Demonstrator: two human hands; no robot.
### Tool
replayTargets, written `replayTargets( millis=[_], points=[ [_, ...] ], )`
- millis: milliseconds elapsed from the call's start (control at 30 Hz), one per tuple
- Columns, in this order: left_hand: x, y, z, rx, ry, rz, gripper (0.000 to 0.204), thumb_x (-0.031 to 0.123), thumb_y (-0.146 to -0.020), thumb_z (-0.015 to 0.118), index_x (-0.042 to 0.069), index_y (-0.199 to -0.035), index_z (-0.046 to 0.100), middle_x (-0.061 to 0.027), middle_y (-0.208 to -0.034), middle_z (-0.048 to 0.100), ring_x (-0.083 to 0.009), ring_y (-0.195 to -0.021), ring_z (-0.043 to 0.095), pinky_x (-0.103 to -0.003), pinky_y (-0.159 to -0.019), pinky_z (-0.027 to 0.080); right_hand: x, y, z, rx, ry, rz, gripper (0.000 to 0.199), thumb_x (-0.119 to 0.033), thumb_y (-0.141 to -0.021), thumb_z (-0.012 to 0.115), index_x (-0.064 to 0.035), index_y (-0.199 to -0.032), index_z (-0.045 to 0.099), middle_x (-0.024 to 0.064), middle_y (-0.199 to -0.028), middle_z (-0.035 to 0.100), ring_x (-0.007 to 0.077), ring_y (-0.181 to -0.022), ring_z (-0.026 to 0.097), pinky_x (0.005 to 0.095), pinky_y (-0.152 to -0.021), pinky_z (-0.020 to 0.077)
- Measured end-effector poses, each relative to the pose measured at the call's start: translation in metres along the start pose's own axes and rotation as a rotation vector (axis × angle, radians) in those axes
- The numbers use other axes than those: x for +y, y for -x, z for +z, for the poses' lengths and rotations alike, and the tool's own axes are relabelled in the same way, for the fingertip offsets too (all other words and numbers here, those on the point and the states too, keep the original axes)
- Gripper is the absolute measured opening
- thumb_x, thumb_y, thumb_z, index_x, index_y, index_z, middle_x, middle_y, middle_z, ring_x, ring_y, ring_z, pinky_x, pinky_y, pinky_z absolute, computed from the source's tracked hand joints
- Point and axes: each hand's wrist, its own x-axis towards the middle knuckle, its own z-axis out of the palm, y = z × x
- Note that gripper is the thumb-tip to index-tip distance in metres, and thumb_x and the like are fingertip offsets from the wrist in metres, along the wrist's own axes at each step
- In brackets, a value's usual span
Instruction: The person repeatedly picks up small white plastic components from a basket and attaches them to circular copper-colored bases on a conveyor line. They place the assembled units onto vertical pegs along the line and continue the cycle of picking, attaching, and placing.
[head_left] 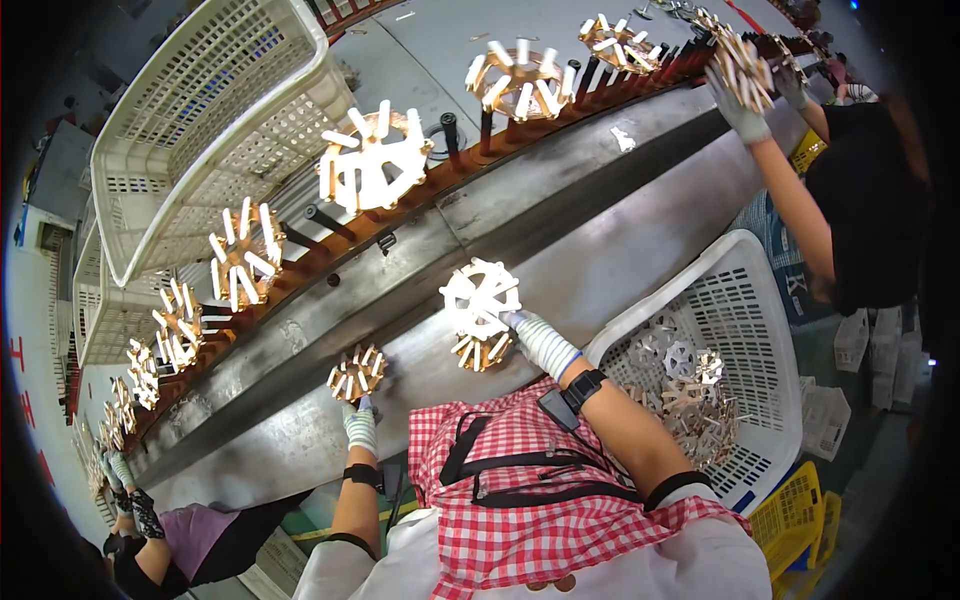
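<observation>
My left hand [360, 422], in a striped work glove, grips the near edge of a copper-coloured spoked metal wheel [357, 374] over the steel ledge [300, 430]. Further right, my gloved right hand [542, 342] is closed at the side of a bright, shiny spoked metal wheel [480, 292]. Just below that wheel is a second, copper-coloured one [482, 351]; whether my right fingers also hold it I cannot tell. My right fingertips are partly hidden behind the bright parts.
Similar wheels hang on a line of black pegs [450, 132] beyond the ledge. White crates [215, 130] stand at the far left. By my right arm, a white basket [765, 330] holds many parts. Co-workers stand at right [860, 200] and lower left [200, 535]; the right one handles parts.
</observation>
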Motion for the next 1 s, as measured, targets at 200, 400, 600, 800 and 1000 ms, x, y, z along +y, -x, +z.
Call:
replayTargets(
  millis=[200,400,600,800,1000],
  points=[
    [-0.012,0.001,-0.016,-0.169,0.235,-0.176,0.024,0.017,-0.090,0.065,0.010,-0.111,0.058,-0.0051,-0.090,0.064,-0.0175,-0.067,0.062,-0.034,-0.057,0.056,-0.018,0.029,0.004,0.035,0.125,-0.147,0.044,-0.025,-0.092,0.062,0.0013,-0.128,0.056,0.0090,-0.120,0.062,0.0184,-0.111,0.056,0.0328,-0.099,0.0427],
    [0.102,0.090,-0.012,-0.777,-0.414,0.105,0.016,0.023,-0.092,0.062,0.007,-0.093,0.063,-0.0007,-0.068,0.061,-0.0163,-0.057,0.059,-0.034,-0.052,0.051,-0.034,0.088,0.001,0.168,0.513,-0.514,0.045,-0.025,-0.093,0.058,0.0064,-0.126,0.057,0.0104,-0.137,0.045,0.0213,-0.125,0.046,0.0322,-0.105,0.0384],
    [0.254,0.241,0.102,-0.590,-0.288,1.432,0.034,0.020,-0.072,0.076,0.003,-0.098,0.065,-0.0184,-0.113,0.058,-0.0337,-0.101,0.060,-0.041,-0.086,0.049,-0.067,0.149,0.041,-0.173,0.258,-0.407,0.052,-0.033,-0.096,0.058,0.0061,-0.129,0.051,0.0100,-0.120,0.058,0.0174,-0.113,0.056,0.0310,-0.099,0.0446],
    [0.255,0.270,0.137,-0.821,-0.516,1.380,0.032,0.023,-0.078,0.075,-0.002,-0.096,0.066,-0.0185,-0.111,0.062,-0.0284,-0.086,0.066,-0.036,-0.078,0.052,-0.069,0.172,0.047,-0.122,0.286,-0.451,0.051,-0.036,-0.095,0.058,0.0043,-0.126,0.052,0.0082,-0.112,0.061,0.0136,-0.101,0.059,0.0274,-0.089,0.0495],
    [0.260,0.284,0.138,-0.722,-0.377,1.506,0.027,0.020,-0.079,0.074,0.001,-0.098,0.067,-0.0219,-0.121,0.058,-0.0334,-0.112,0.059,-0.039,-0.091,0.050,-0.081,0.185,0.049,-0.135,0.122,-0.364,0.043,-0.031,-0.096,0.056,0.0018,-0.123,0.052,0.0078,-0.111,0.062,0.0123,-0.100,0.059,0.0265,-0.087,0.0497]
  ],
)
